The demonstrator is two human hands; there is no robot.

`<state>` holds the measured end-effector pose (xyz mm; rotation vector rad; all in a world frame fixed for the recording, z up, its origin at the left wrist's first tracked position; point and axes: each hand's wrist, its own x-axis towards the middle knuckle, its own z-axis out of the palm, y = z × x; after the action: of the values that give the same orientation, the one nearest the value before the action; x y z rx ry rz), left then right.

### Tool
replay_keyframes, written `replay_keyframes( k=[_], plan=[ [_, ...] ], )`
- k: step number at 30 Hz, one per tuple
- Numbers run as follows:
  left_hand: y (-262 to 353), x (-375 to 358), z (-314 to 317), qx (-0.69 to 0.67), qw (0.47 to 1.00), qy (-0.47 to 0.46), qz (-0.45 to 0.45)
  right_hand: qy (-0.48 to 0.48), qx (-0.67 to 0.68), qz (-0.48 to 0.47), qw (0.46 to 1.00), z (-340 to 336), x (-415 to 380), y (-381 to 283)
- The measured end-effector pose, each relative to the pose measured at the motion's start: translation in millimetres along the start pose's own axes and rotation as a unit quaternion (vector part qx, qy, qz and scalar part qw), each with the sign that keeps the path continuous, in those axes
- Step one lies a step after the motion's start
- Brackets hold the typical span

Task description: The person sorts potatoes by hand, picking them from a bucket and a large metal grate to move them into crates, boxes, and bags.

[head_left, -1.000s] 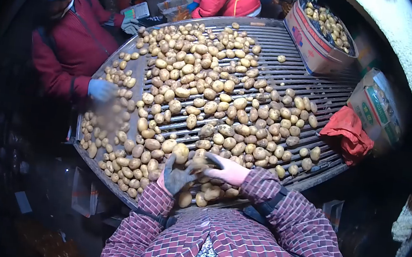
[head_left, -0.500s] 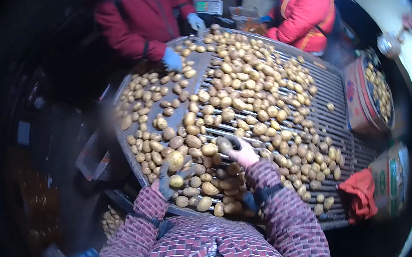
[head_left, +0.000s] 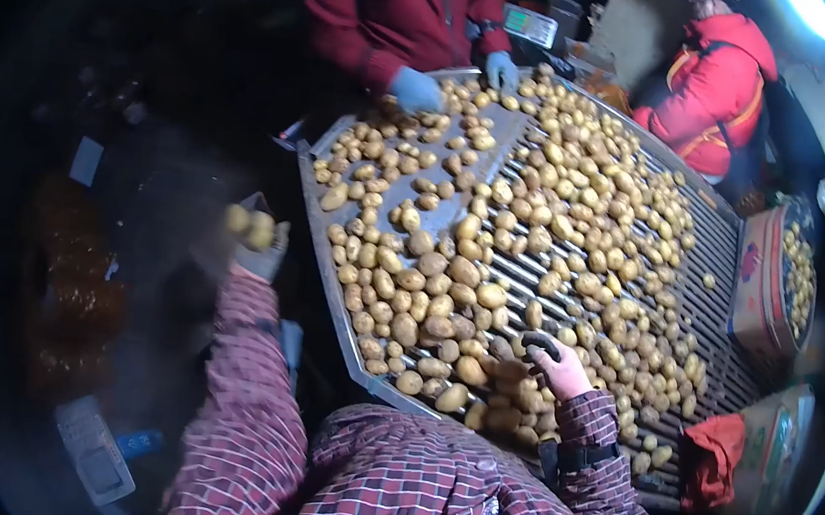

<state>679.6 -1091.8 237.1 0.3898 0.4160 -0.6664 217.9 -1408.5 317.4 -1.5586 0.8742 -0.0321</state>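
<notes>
Many potatoes (head_left: 405,330) lie on a slatted metal sorting table (head_left: 339,285). Out past the table's left edge, my left hand (head_left: 264,250), in a grey glove, holds a couple of potatoes (head_left: 249,225), blurred by motion. Over the near part of the slats is my right hand (head_left: 562,369), its glove pink with dark fingertips. The fingers are curled beside the potatoes; whether they hold one is hidden.
Across the table a person in dark red (head_left: 408,16) handles potatoes with blue gloves. Another person in a red jacket (head_left: 722,89) stands at the back right. A box of potatoes (head_left: 767,280) and a red cloth (head_left: 710,460) are on the right.
My left hand has moved from the potatoes on the table to beyond its left edge, carrying potatoes. The view has turned left, and my right hand is still above the slats.
</notes>
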Motion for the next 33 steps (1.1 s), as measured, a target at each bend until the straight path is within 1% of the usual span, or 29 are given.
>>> replay_keyframes(
  k=[1,3,4,5,6,7,8,9,10,11,12,13,15,16,17,19,20,21,22,23,25,26,27,28,29,30,31,32,33],
  plan=[
    [29,24,-23,0.079,0.996,0.04,0.012,0.022,-0.019,0.041,0.999,-9,-5,20],
    [53,46,-46,0.223,0.971,0.081,0.018,0.108,-0.117,-0.013,0.987,-16,-17,56],
    [44,37,-38,0.296,0.951,0.08,0.026,0.154,-0.198,-0.032,0.968,-12,-30,54],
    [29,26,-33,0.414,0.904,0.086,0.068,0.151,-0.222,-0.023,0.963,-11,-37,58],
    [-14,6,-10,0.513,0.851,0.027,0.108,0.151,-0.282,-0.053,0.946,-7,-41,62],
    [-67,-30,17,0.595,0.791,-0.008,0.146,0.149,-0.341,-0.08,0.925,-1,-45,67],
    [-100,-28,-1,0.669,0.705,-0.128,0.195,0.141,-0.354,-0.072,0.922,7,-49,72],
    [-137,-55,7,0.783,0.577,-0.147,0.18,0.122,-0.358,-0.092,0.921,12,-51,68],
    [-170,-80,14,0.772,0.57,-0.227,0.167,0.125,-0.378,-0.099,0.912,20,-54,65],
    [-193,-75,-8,0.806,0.489,-0.297,0.151,0.13,-0.397,-0.106,0.902,27,-55,61],
    [-210,-105,25,0.905,0.251,-0.31,0.147,0.135,-0.407,-0.121,0.895,33,-58,57],
    [-226,-109,11,0.891,0.171,-0.337,0.25,0.13,-0.411,-0.152,0.889,36,-58,58],
    [-238,-102,3,0.869,0.138,-0.422,0.219,0.123,-0.435,-0.148,0.88,43,-59,54],
    [-243,-101,2,0.865,0.118,-0.428,0.236,0.121,-0.453,-0.141,0.872,47,-58,55],
    [-249,-96,5,0.875,0.093,-0.415,0.231,0.107,-0.467,-0.14,0.867,48,-56,57],
    [-253,-86,21,0.889,0.097,-0.414,0.172,0.097,-0.521,-0.173,0.83,51,-53,50],
    [-257,-84,30,0.898,0.091,-0.394,0.171,0.094,-0.53,-0.175,0.824,49,-49,49],
    [-259,-70,26,0.897,0.125,-0.384,0.179,0.09,-0.539,-0.177,0.818,46,-45,48],
    [-258,-60,28,0.9,0.226,-0.34,0.153,0.086,-0.548,-0.18,0.812,42,-39,46],
    [-256,-51,29,0.892,0.324,-0.292,0.123,0.105,-0.554,-0.18,0.806,38,-32,43],
    [-248,-34,28,0.825,0.396,-0.362,0.179,0.145,-0.549,-0.193,0.8,30,-6,49],
    [-239,-28,20,0.759,0.571,-0.313,0.025,0.165,-0.534,-0.155,0.815,29,2,44],
    [-225,-36,33,0.647,0.711,-0.244,-0.129,0.188,-0.468,-0.118,0.855,27,13,47],
    [-208,-46,44,0.575,0.777,-0.205,-0.154,0.203,-0.452,-0.084,0.865,27,24,49],
    [-186,-54,48,0.529,0.809,-0.193,-0.166,0.216,-0.435,-0.05,0.873,28,31,50],
    [-164,-51,38,0.488,0.841,-0.179,-0.147,0.218,-0.447,-0.026,0.867,31,37,47],
    [-137,-40,23,0.424,0.879,-0.14,-0.165,0.21,-0.457,-0.029,0.864,33,41,43],
    [-110,-36,1,0.384,0.905,-0.15,-0.104,0.201,-0.47,-0.034,0.859,35,44,39],
    [-74,-18,-20,0.347,0.927,-0.1,-0.104,0.194,-0.484,-0.038,0.852,36,47,36]
  ],
)
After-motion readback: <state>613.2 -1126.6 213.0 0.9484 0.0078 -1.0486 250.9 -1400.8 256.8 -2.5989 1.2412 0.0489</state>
